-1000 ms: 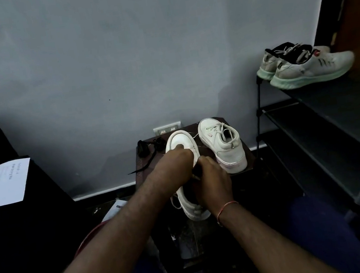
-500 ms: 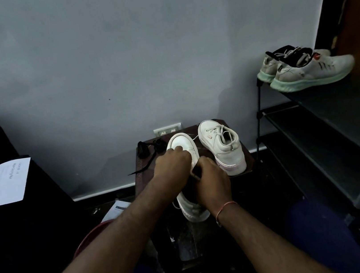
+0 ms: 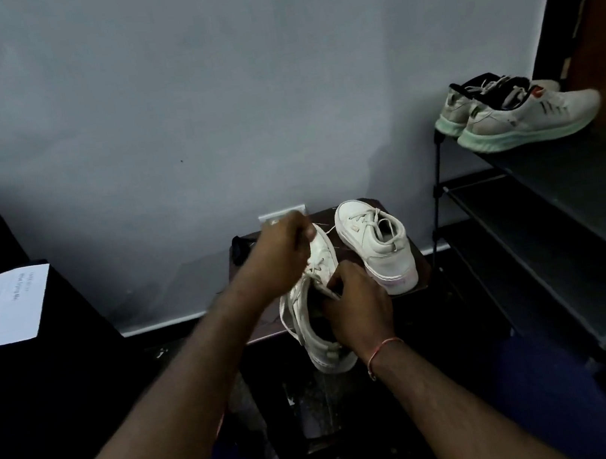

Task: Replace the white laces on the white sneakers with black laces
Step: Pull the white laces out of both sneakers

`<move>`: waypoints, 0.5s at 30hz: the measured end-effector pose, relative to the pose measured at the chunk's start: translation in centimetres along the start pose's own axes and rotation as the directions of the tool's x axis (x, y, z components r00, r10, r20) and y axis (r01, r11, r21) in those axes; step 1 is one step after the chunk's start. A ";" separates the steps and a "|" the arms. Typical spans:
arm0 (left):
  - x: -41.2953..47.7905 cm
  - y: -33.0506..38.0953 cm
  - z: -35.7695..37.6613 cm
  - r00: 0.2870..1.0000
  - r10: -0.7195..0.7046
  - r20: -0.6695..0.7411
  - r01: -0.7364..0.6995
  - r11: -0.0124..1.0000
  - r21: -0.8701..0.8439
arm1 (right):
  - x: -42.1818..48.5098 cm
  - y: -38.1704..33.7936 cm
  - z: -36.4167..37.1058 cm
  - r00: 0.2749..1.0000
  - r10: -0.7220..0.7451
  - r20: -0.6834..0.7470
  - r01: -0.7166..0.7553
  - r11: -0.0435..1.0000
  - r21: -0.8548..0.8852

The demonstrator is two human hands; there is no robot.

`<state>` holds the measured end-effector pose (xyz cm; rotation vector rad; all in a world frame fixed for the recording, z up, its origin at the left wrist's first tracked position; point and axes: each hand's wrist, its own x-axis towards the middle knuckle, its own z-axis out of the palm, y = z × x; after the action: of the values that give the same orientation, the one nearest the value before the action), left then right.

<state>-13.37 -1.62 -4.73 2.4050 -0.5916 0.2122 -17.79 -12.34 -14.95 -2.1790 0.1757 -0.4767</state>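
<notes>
Left hand point(image 3: 282, 256) rose pinching lace point(image 3: 329, 229); right hand point(image 3: 360, 307) grips sneaker point(image 3: 311, 306) overhanging table point(image 3: 423, 266) edge.

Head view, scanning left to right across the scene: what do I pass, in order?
Sheet of paper → left hand pinching a white lace → right hand gripping the held sneaker → second white sneaker → pair of running shoes on the shoe rack.

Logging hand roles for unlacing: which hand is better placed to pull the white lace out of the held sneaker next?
Probably left. The left hand is curled at the lacing near the toe of the white sneaker; the right hand grips its opening, steadying it.
</notes>
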 end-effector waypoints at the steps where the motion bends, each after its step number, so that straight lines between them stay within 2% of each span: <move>1: -0.1 -0.3 0.5 0.998 0.014 0.065 -0.030 0.971 0.238 | 0.0 0.0 0.1 1.000 -0.003 -0.002 0.003 1.000 -0.004; 3: -0.5 -0.8 1.7 0.981 -0.029 0.194 -0.079 0.845 0.528 | -0.1 0.1 0.2 1.000 -0.018 -0.013 0.017 1.000 -0.026; 5: -0.9 -1.0 2.3 0.970 -0.040 0.240 -0.130 0.749 0.650 | -0.2 0.2 0.3 0.999 -0.029 -0.016 0.028 0.999 -0.040; 11: -0.8 -1.5 2.1 0.948 -0.150 0.282 -0.127 0.634 0.763 | -0.4 0.1 0.2 0.999 -0.044 -0.004 0.043 0.998 -0.048; 13: -0.7 -1.7 1.8 0.946 -0.150 0.288 -0.122 0.656 0.745 | -0.5 -0.1 0.1 0.999 -0.042 -0.002 0.042 0.999 -0.032; 15: -0.7 -2.0 1.4 0.958 -0.084 0.273 -0.142 0.688 0.712 | -0.5 -0.2 0.0 0.999 -0.037 0.012 0.037 0.999 -0.031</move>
<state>-13.08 -0.84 -7.16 3.2521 -0.7858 0.1214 -18.22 -12.06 -14.91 -2.2182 0.1376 -0.4856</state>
